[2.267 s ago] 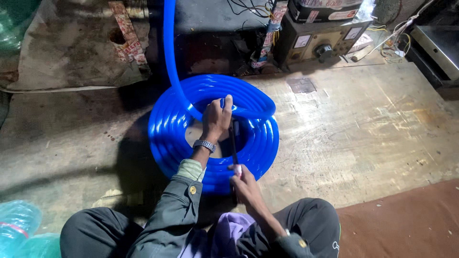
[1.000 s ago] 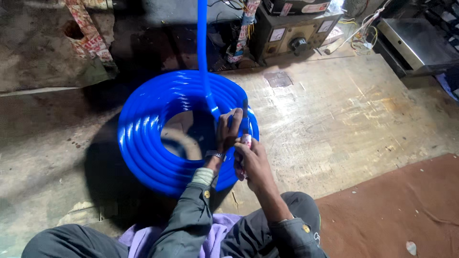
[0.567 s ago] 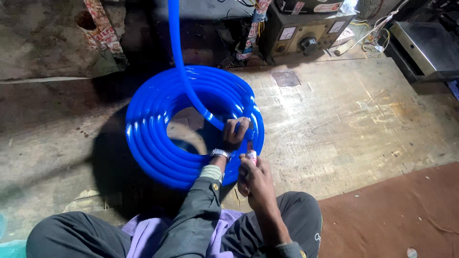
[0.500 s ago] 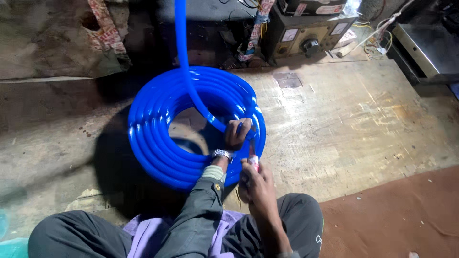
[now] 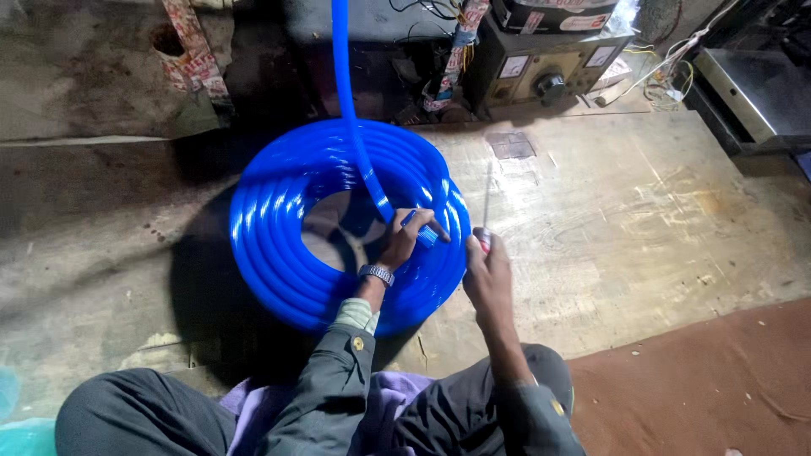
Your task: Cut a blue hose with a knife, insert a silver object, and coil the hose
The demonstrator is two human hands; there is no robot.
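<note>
A big coil of bright blue hose (image 5: 287, 245) lies flat on the floor in front of me. A single run of the same hose (image 5: 345, 84) rises from the coil toward the top of the view. My left hand (image 5: 407, 240), with a wristwatch, grips the hose end at the coil's right inner side. My right hand (image 5: 485, 272) is just right of the coil, closed around a thin straight tool with a long blade (image 5: 487, 196) pointing up and away from me.
I sit on a worn wooden floor (image 5: 625, 211) with my dark trouser legs (image 5: 144, 418) at the bottom. A grey electrical box with a knob (image 5: 549, 63), loose wires and a metal unit (image 5: 748, 84) stand at the back. A reddish mat (image 5: 693, 397) lies at the lower right.
My right hand has drawn away from the hose to the coil's right edge, with the thin tool now pointing upward. My left hand keeps its grip on the hose.
</note>
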